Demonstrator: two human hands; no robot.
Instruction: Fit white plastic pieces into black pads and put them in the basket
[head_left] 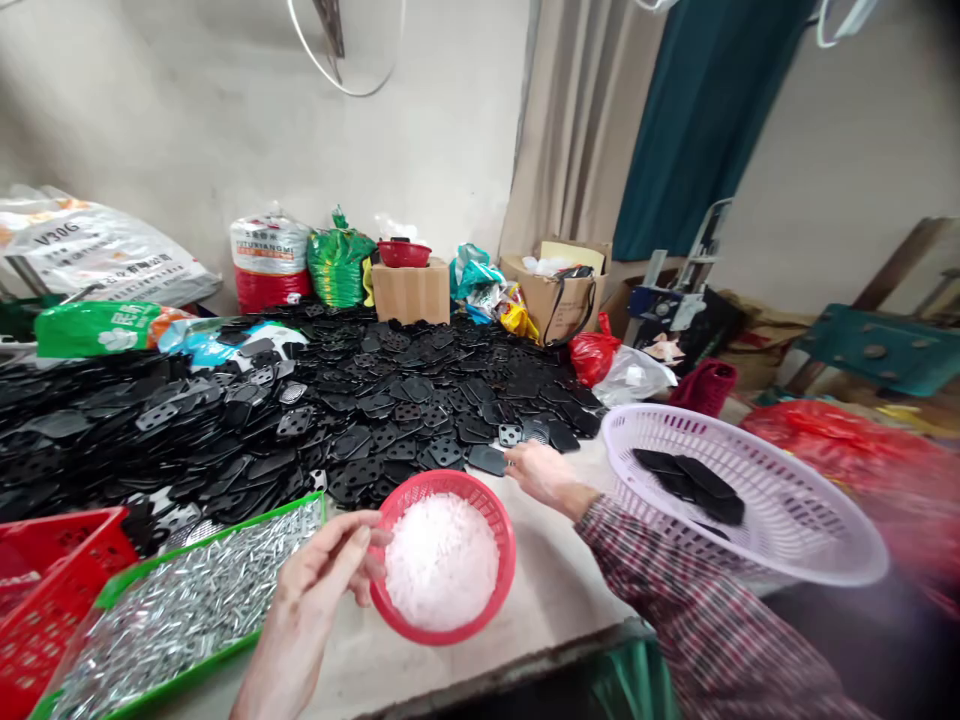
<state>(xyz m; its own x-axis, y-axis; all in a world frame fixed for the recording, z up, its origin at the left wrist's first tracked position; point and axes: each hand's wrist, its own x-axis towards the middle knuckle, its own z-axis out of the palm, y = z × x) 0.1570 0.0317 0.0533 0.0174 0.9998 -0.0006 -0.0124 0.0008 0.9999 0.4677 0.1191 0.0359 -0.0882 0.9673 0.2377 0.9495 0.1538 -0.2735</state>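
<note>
My left hand sits at the rim of a round red plastic basket, its fingers curled; anything small between them is hidden. The basket is heaped with fine white pieces. My right hand, in a checked sleeve, reaches flat over the table with its fingertips beside a black perforated plate. That plate lies at the edge of a wide spread of similar black plates, some with a metal-mesh centre.
A green tray of silver metal pins and a red crate stand at the left. To the right, a white plastic basket holds black plates. Sacks, cardboard boxes and plastic bags line the wall behind. Red plastic lies far right.
</note>
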